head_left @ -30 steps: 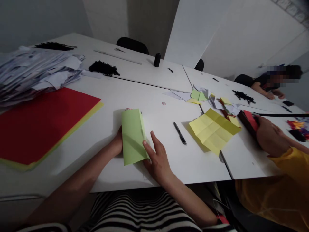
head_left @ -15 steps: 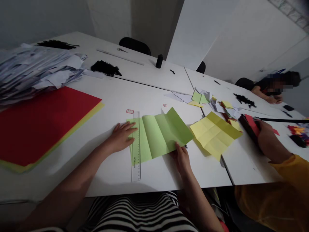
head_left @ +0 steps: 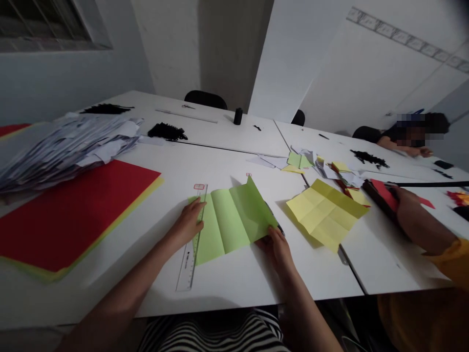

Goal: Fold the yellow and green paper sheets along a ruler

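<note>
A light green sheet of paper [head_left: 234, 215] with vertical folds stands partly raised on the table in front of me. My left hand [head_left: 187, 221] is at its left edge, fingers bent around the upper part of a clear ruler [head_left: 186, 266]. The ruler lies tilted, its lower end left of the paper. With thumb and fingers my right hand [head_left: 275, 244] pinches the paper's lower right corner; some of those fingers are hidden beneath. A dark pen [head_left: 280, 230] shows in part beside that hand. A creased yellow sheet [head_left: 326, 212] lies to its right.
Large red sheets [head_left: 80, 210] over yellow ones and a heap of white paper strips [head_left: 76, 146] lie on the left. Folded scraps [head_left: 302, 159], black bundles [head_left: 166, 132] and a black spool [head_left: 238, 116] are farther back. At right, a co-worker's hand [head_left: 417, 210] touches red paper.
The ruler has tilted, its lower end swinging left off the green paper. My left hand's spread fingers have drawn together on it. My view has tipped upward.
</note>
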Tool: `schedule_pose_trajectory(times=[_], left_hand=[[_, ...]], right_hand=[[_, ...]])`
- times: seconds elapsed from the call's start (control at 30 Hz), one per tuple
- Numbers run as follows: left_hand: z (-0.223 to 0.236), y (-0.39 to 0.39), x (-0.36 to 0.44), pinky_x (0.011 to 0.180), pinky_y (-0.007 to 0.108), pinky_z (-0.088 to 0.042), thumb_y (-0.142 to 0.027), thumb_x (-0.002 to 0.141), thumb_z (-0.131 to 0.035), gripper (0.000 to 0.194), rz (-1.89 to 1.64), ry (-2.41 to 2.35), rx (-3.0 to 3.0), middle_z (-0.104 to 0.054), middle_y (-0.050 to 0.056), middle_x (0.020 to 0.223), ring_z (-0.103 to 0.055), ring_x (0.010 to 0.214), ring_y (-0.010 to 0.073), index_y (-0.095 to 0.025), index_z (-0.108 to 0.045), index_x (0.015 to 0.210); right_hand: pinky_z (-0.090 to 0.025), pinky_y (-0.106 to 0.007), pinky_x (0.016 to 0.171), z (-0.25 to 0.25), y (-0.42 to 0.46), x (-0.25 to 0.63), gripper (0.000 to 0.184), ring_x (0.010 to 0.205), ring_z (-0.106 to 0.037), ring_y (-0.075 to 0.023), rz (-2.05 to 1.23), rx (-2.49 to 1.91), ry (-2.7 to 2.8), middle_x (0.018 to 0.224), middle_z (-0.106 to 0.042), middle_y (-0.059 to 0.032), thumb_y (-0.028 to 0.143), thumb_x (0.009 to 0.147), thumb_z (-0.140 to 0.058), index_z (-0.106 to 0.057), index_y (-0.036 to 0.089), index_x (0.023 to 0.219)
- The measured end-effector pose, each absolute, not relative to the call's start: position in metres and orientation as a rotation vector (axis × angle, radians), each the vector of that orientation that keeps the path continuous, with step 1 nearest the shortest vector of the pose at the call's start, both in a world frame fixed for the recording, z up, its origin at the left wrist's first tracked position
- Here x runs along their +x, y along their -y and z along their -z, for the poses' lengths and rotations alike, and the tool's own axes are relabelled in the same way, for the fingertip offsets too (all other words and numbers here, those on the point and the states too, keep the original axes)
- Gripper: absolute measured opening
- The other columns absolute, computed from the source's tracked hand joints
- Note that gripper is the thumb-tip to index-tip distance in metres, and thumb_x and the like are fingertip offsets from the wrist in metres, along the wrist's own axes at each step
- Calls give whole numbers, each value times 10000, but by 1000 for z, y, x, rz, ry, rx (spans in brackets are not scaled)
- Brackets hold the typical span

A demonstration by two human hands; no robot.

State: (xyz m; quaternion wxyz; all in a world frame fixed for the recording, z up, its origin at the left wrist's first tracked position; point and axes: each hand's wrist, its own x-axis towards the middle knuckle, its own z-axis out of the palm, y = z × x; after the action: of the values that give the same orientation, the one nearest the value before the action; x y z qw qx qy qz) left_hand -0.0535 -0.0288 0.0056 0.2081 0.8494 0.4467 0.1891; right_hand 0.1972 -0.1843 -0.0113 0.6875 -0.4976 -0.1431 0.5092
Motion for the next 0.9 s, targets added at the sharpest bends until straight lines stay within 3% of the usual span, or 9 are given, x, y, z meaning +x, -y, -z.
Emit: schedule_pose_trajectory(times=[0.17, 0.43, 0.7, 0.8, 0.9], left_hand=[[-12, 28, -56, 1123, 445, -326, -43, 668, -492, 622, -479, -1301, 2367, -382, 149, 1475, -340, 1379, 296, -139, -491, 1283], [-21, 31, -49, 1058, 487, -376, -41, 617, -527, 721, -378, -1482, 2316, -154, 175, 1553, -240, 1405, 373, -141, -429, 1325], [-15, 26, -49, 1124, 440, -311, -39, 558, -555, 760, -533, -1401, 2311, -227, 165, 1490, -235, 1406, 351, -155, -436, 1300], [-17, 25, -50, 1063, 402, -396, -66, 548, -544, 769, -565, -1361, 2234, -310, 149, 1429, -394, 1316, 305, -163, -441, 1304], [-25, 22, -53, 868, 372, -521, -146, 593, -522, 741, -532, -1283, 2099, -518, 110, 1217, -618, 920, 210, -184, -442, 1329]], right_hand=[[-570, -411, 809, 12, 186, 205, 294, 912, -664, -224, -1134, -1087, 323, 1008, -693, -51, 409, 777, -679, -635, 212, 992], [-577, -394, 784, 9, 188, 211, 325, 875, -668, -221, -1170, -1069, 270, 930, -695, -50, 381, 731, -719, -628, 176, 967], [-594, -373, 736, 3, 182, 213, 328, 857, -673, -223, -1167, -1045, 261, 917, -691, -55, 380, 721, -708, -604, 174, 955], [-597, -352, 722, 0, 180, 214, 317, 815, -674, -206, -1176, -1038, 251, 890, -688, -48, 362, 714, -718, -603, 174, 942], [-595, -340, 731, -1, 178, 215, 295, 818, -674, -197, -1173, -1058, 256, 904, -687, -47, 360, 731, -703, -609, 179, 943]])
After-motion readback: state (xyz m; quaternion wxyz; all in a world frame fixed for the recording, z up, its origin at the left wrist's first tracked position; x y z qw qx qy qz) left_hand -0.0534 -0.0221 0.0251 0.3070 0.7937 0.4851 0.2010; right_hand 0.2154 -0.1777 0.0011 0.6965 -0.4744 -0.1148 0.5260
